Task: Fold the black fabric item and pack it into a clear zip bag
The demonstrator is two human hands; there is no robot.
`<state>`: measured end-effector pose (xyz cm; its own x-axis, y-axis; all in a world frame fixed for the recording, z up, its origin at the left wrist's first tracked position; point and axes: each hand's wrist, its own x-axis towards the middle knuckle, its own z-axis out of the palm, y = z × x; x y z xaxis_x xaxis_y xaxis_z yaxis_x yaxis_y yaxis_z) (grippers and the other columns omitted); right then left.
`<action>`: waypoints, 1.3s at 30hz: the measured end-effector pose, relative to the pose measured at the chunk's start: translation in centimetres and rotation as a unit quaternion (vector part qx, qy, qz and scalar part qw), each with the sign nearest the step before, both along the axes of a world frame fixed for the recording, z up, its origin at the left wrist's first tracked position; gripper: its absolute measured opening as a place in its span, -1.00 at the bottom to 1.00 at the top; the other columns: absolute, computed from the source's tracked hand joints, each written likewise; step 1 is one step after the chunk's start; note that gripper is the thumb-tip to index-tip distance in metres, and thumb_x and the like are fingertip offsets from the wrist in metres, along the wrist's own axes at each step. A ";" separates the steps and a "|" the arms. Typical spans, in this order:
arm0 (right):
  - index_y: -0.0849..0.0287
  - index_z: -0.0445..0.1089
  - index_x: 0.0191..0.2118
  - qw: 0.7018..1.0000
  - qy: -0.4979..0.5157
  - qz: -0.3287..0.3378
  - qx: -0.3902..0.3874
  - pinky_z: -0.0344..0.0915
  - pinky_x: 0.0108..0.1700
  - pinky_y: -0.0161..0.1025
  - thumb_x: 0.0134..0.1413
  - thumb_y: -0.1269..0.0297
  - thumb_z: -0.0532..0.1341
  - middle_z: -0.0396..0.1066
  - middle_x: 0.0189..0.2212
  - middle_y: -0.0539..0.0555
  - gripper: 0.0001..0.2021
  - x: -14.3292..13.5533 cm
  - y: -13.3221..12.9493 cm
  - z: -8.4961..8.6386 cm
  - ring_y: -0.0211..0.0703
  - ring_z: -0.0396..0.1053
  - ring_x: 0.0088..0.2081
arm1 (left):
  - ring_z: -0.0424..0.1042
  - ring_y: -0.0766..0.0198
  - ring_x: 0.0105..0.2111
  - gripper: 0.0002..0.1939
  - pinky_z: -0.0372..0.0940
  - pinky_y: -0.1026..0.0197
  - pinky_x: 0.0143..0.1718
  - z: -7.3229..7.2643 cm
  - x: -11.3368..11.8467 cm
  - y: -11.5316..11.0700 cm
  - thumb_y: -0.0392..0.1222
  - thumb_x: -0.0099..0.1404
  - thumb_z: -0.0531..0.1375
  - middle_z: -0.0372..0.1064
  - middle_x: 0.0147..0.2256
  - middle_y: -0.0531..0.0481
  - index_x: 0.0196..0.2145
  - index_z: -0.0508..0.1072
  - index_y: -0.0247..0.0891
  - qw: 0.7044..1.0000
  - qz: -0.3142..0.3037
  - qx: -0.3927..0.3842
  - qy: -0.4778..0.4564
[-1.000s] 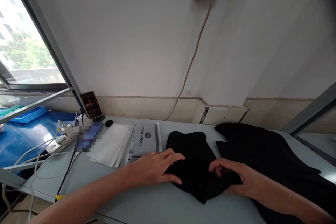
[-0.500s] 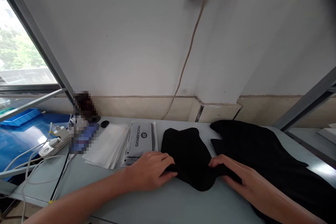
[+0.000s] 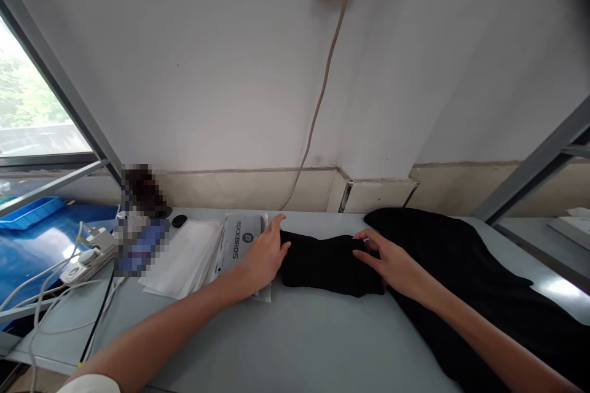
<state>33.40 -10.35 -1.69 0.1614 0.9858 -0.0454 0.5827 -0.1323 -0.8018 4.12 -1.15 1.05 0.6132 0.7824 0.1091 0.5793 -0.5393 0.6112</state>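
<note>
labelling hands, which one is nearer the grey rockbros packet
Left. The left hand overlaps the ROCKBROS packet in view; the right hand is farther right, on the folded black cloth.

The brand name "ROCKBROS" runs sideways, top to bottom, beside a round dark logo on a grey package.

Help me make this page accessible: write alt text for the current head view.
A person's left hand and right hand are at opposite ends of a black cloth on a grey table. To its left lie a ROCKBROS packet and whitish sheets or bags; to its right, larger black fabric.
</note>
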 end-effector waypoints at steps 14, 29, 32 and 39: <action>0.06 0.30 0.16 0.945 -0.298 0.011 0.131 0.47 -0.21 0.00 0.45 -0.05 -0.10 0.48 0.10 0.25 -0.56 -1.0 -0.2 -0.3 0.20 0.54 -0.04 | -0.10 -0.29 0.46 -0.40 0.09 -0.39 0.32 -1.8 1.3 -2.5 0.16 0.60 -0.13 -0.09 0.47 -0.35 0.39 0.14 -0.26 0.959 -0.198 0.137 0.147; 0.04 0.41 0.19 0.941 -0.266 0.201 0.061 0.32 0.19 0.13 0.35 -0.21 0.12 0.49 0.07 0.19 -0.47 -1.8 1.6 0.6 0.20 0.40 0.13 | 0.37 -0.13 0.10 -0.50 0.13 -0.19 0.27 -0.5 1.2 0.1 -0.01 0.61 -0.04 0.39 0.08 -0.37 0.23 0.28 -0.49 0.928 -0.167 0.263 0.203; 0.02 0.47 0.04 0.951 -0.226 0.207 0.022 0.36 0.14 0.06 0.32 -0.17 0.17 0.52 0.02 0.15 -0.58 -2.2 1.7 1.5 0.19 0.44 0.09 | 0.35 -0.11 0.04 -0.61 0.26 -0.05 0.11 0.4 1.2 0.7 -0.03 0.56 0.08 0.38 -0.01 -0.33 0.06 0.41 -0.47 0.934 -0.193 0.217 0.207; 0.03 0.51 -0.12 0.954 -0.165 0.231 -0.098 0.38 -0.28 -0.19 0.24 0.03 0.20 0.52 -0.42 0.00 -0.75 -4.2 0.3 5.2 0.00 0.49 -0.35 | 0.30 0.03 0.04 -0.69 0.27 0.12 -0.02 1.8 0.8 1.4 0.01 0.45 0.26 0.32 -0.04 -0.13 0.00 0.39 -0.23 0.957 -0.262 0.056 0.109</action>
<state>29.25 -10.06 3.55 -0.2512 0.9327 -0.2588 0.8312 0.0708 -0.5514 4.96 0.29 2.82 0.9363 0.3511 -0.0005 0.3175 -0.8463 0.4278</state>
